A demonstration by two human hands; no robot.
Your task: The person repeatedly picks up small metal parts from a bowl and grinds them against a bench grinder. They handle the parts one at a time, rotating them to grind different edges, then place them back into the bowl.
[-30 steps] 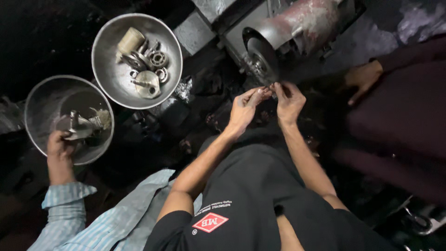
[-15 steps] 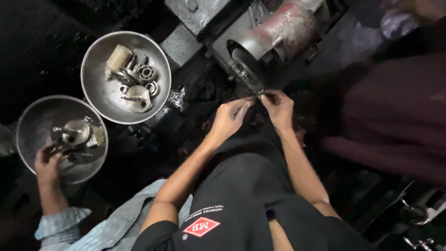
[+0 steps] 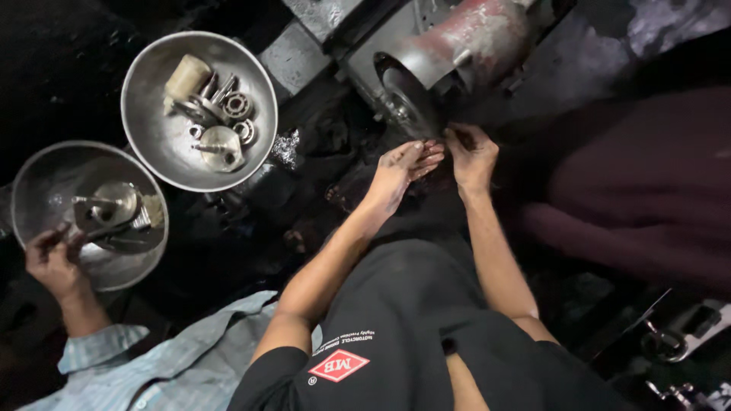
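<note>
Both hands work at the grey round metal grinding disc (image 3: 407,103): left hand (image 3: 400,171) flat with fingers together, right hand (image 3: 472,156) pinching something unseen against it; holding steady matters next.

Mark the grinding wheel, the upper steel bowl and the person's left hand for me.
grinding wheel (image 3: 405,100): head view, on the dark flat face of the disc.
upper steel bowl (image 3: 156,144): head view, on a bare part of its inner wall.
left hand (image 3: 401,169): head view, on the back of the hand.
</note>
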